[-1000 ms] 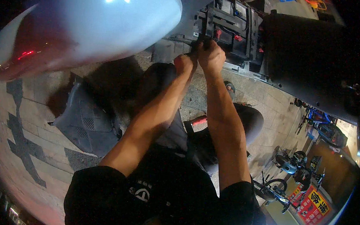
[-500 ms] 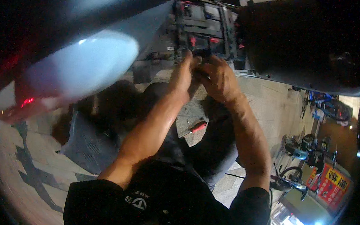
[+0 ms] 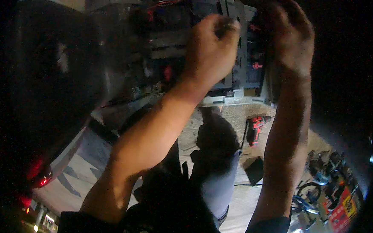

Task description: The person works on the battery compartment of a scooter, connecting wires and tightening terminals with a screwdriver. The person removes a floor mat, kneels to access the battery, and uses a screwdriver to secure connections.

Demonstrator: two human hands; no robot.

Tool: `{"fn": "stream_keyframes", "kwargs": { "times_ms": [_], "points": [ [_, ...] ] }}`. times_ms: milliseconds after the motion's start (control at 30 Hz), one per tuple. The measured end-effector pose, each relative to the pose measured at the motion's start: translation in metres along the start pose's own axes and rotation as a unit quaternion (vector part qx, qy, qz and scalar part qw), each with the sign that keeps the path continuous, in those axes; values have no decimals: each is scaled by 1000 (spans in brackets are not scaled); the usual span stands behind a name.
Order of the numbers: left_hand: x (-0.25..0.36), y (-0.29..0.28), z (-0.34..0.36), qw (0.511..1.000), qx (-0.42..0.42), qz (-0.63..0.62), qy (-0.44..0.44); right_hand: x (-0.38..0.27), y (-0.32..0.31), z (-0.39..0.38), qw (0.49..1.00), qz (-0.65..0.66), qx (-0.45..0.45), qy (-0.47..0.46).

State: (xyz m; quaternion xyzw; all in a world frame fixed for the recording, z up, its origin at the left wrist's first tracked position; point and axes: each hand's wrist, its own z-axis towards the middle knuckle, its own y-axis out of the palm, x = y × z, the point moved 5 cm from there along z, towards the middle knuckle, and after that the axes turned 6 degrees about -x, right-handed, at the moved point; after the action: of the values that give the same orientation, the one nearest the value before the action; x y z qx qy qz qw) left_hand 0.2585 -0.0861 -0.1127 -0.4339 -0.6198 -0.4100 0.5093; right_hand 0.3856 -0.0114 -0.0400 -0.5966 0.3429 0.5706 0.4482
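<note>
1. An open bay of dark boxes and flat bars (image 3: 168, 36) is spread beneath and to the left of the left hand, its hard surfaces dulled by shadow.
2. The left hand (image 3: 212, 47) is held over the bay, fingers curled toward the thumb around a dark hollow; whether anything is clamped there cannot be told.
3. The right hand (image 3: 291, 39) is raised to the right of the left one, well apart from it, at the bay's shadowed right side; its fingertips are lost in darkness, and its grip cannot be told.
4. A small red fitting (image 3: 256, 66) is seen between and below the two hands; another, an upright red piece (image 3: 167, 73), is set to the left of the left wrist.
5. Below the left hand, the bay is edged by a pale, notched rim (image 3: 213, 100).
6. Farther left of both hands, a dark, smoothly curved panel (image 3: 55, 59) is faintly lit.
7. Below the right hand, left of its forearm, a red-and-black power drill (image 3: 256, 130) is laid on paving (image 3: 189, 136).
8. Parked cycles (image 3: 310, 194) are bunched at far lower right.
</note>
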Motion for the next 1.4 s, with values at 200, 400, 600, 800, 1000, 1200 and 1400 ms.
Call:
{"fn": "stream_keyframes", "kwargs": {
  "times_ms": [200,400,600,800,1000,1200,1400],
  "points": [
    [10,34,52,861,32,474,182,90,-58,101,996,-42,66,36],
    [-6,33,76,866,5,485,124,125,-50,132,973,-184,30,135],
    [-17,33,77,892,-36,447,60,127,-42,133,929,-349,0,122],
    [-13,33,79,895,-48,441,37,153,-50,132,939,-148,31,308],
    [-15,32,81,904,-47,425,32,150,-34,158,863,-429,-189,187],
    [-15,31,81,899,-48,435,14,136,-26,151,873,-360,-224,240],
    [-9,33,85,892,-64,447,-24,146,-46,135,921,-275,-76,266]
  ]
}}
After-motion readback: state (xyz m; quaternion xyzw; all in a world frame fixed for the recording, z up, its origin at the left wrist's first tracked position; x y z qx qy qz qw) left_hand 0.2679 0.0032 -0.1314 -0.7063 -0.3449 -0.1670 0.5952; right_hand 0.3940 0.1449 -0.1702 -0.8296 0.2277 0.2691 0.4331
